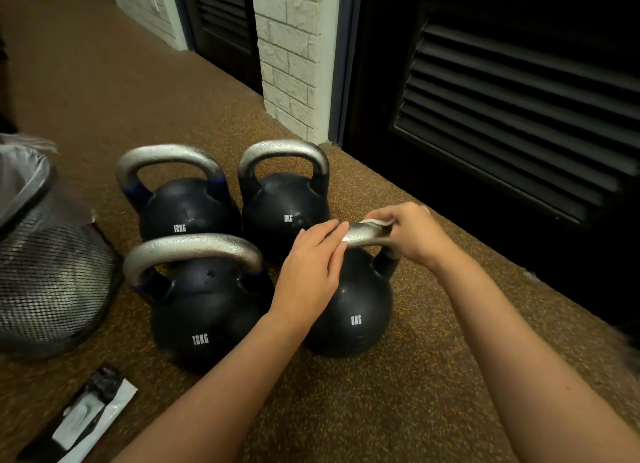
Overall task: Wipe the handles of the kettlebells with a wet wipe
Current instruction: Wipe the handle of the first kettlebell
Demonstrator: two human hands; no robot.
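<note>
Head view | right hand (412,235) pinches wet wipe (379,222) on near 8KG kettlebell's handle (363,235) | left hand (311,261) flat, fingers straight on handle

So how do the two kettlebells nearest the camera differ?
The near left kettlebell is marked 12KG, the near right kettlebell 8KG. The left one's handle is untouched and has blue bands at its base; the right one's is held by the left hand and right hand, with the wipe. Both are black with silver handles.

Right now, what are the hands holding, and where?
Right hand grips the wet wipe around the near 8KG kettlebell handle's right end; left hand rests on the handle's left.
</note>
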